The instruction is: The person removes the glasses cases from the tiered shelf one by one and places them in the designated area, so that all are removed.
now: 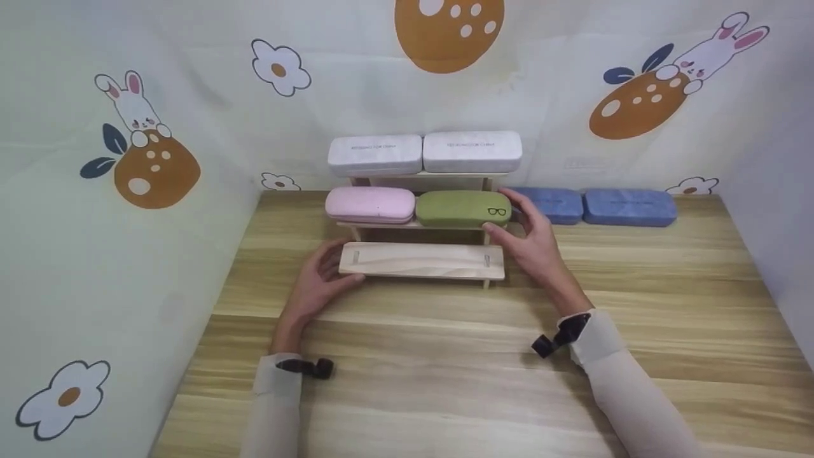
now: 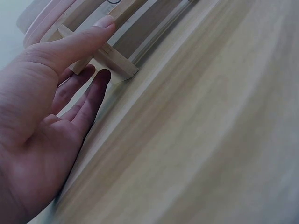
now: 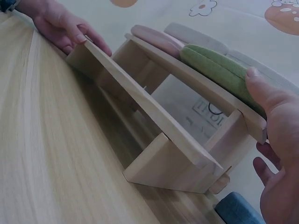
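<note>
2 sleeves [image 1: 636, 401] are close. Left hand [image 1: 311, 286] holds the rack [image 1: 420, 261], right hand [image 1: 537, 245] the green case [image 1: 455, 207]. Shoving could drop it.

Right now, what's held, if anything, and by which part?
Your left hand holds the lowest wooden shelf by its left end. Your right hand touches the green case at its right end; any grip is unclear.

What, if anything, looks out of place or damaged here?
Nothing looks damaged. Two blue cases seem slightly out of place: they lie on the table beside the rack, whose lowest tier is bare; the other cases sit higher.
</note>
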`<state>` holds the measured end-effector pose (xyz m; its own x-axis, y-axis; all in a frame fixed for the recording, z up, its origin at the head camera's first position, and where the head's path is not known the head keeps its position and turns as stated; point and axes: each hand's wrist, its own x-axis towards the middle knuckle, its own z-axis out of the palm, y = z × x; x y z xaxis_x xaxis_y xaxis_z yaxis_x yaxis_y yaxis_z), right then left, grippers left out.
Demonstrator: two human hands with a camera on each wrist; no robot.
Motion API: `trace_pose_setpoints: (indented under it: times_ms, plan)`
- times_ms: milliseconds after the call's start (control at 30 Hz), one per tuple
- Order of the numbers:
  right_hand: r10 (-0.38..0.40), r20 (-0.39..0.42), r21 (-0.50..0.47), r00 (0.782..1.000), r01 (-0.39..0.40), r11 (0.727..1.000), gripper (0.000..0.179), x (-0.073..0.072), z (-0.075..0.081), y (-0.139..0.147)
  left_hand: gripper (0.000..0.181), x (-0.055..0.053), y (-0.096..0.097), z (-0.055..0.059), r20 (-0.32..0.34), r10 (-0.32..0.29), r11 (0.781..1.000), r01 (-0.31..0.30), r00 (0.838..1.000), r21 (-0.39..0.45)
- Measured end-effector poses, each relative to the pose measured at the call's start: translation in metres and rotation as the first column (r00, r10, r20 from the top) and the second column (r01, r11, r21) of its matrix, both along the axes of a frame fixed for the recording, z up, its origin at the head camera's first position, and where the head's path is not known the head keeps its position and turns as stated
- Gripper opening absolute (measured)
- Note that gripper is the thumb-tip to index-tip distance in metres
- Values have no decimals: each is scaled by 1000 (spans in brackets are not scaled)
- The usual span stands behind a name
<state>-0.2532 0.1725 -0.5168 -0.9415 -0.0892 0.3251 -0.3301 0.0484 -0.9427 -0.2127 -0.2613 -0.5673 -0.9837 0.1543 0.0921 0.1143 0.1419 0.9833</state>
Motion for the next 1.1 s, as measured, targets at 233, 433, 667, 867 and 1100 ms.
trace_pose_setpoints:
  times_ms: [233,433,667,867,1100]
  plan:
    - [-15,-9,1,1000,15,1000,66,2,1,2,84,0,0,-1,5,-11,1000,11,1000,-21]
    - [-7,-29,-22,1000,6,1000,62,0,0,9,85,0,1,1,11,1,1000,-1,1000,-17]
    - [10,3,-77,1000,-10,997,62,0,2,15,85,0,1,0,18,4,1000,-4,1000,-3]
    - [33,60,-162,998,-23,986,63,5,6,21,84,0,2,0,8,-1,1000,1,1000,-6]
    - [67,102,-216,993,-44,975,65,10,11,33,83,0,0,1,19,0,1000,0,1000,11]
